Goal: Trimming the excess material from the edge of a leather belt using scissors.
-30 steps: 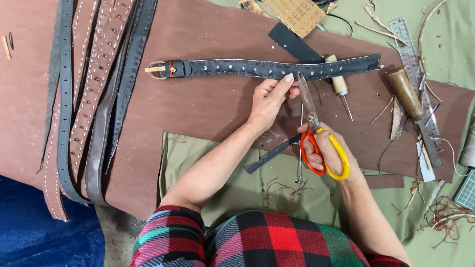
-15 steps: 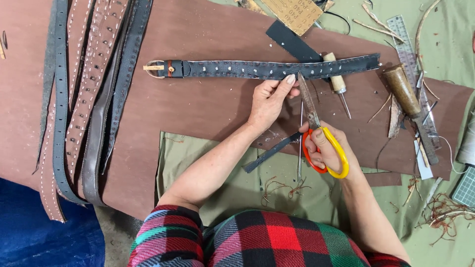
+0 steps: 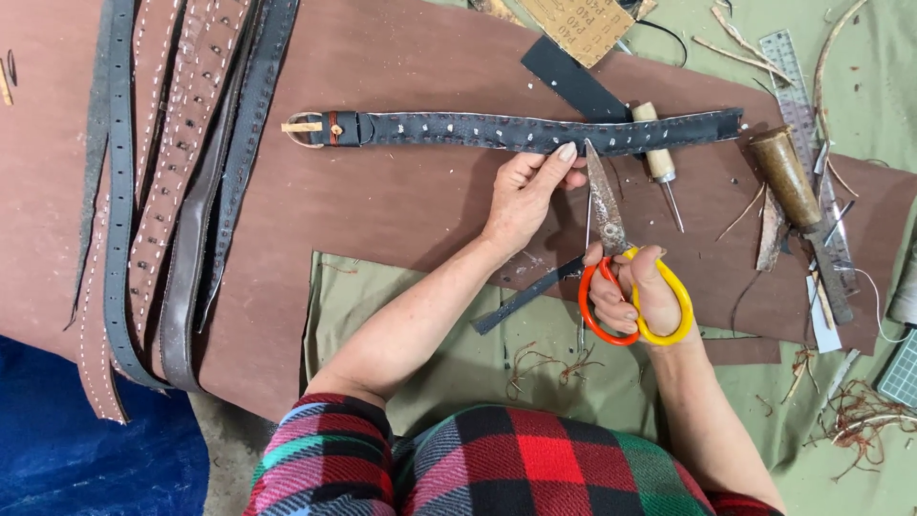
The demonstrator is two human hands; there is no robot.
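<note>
A dark studded leather belt (image 3: 478, 130) with a brass buckle at its left end lies across a brown leather sheet (image 3: 401, 201). My left hand (image 3: 527, 191) presses its fingertips on the belt's lower edge near the middle. My right hand (image 3: 638, 291) grips scissors (image 3: 611, 239) with one red and one yellow handle loop. Their rusty blades are together and point up at the belt, right beside my left fingertips.
Several belts and leather strips (image 3: 162, 191) hang at the left. An awl with a wooden handle (image 3: 657, 158), a brown tool handle (image 3: 783, 177), a metal ruler (image 3: 812, 124) and a black leather scrap (image 3: 573, 78) lie at the right. Olive cloth (image 3: 430, 325) with thread scraps is in front.
The scissors and my right hand have shifted slightly toward the belt; my left hand stays on the belt. The view has drifted a little.
</note>
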